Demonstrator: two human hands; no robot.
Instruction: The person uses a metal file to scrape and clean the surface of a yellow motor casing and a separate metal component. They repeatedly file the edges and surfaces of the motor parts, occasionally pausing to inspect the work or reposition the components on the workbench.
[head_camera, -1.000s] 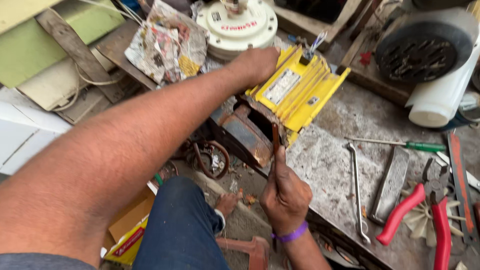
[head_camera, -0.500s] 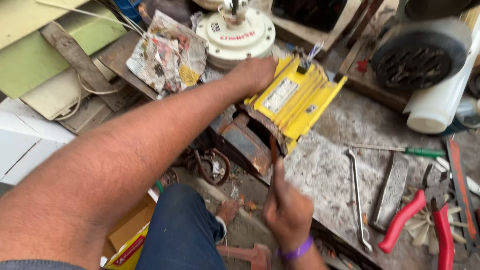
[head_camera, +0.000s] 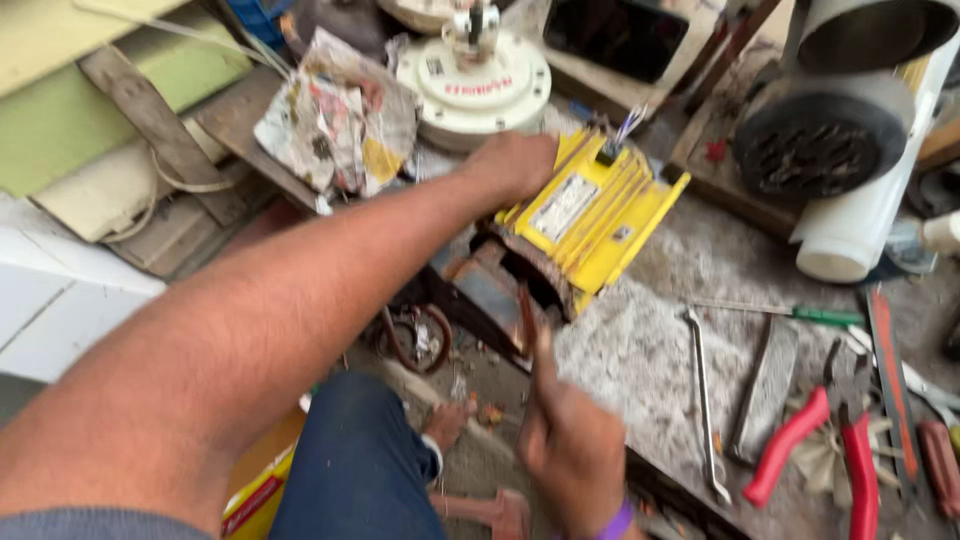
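1. The left hand (head_camera: 515, 165) lies flat on the top end of a yellow motor (head_camera: 590, 215), at about 12 o'clock from the middle of the scene; its grip is spread over the housing, pressing rather than closing around anything.
2. The yellow motor sits tilted on the grey, dusty tabletop (head_camera: 640, 355), its rusty open end (head_camera: 510, 285) facing down toward 7 o'clock.
3. The right hand (head_camera: 570, 450) is at 6 o'clock, its grip closed around a thin dark tool (head_camera: 530, 320) whose tip reaches the rusty end of the motor. The hand is blurred, so what kind of tool it is I cannot tell.
4. A purple band (head_camera: 617, 522) shows at the right wrist.
5. At 3 o'clock from the right hand lie a long wrench (head_camera: 703, 400), a flat metal file (head_camera: 765, 385) and red-handled pliers (head_camera: 825, 445).
6. A green-handled screwdriver (head_camera: 790, 313) lies just above them, toward 2 o'clock.
7. At 12 o'clock, behind the motor, sits a round cream fan body (head_camera: 475, 90), with crumpled newspaper (head_camera: 340, 115) at 11 o'clock.
8. A blue-trousered knee (head_camera: 350, 460) shows at 7 o'clock.
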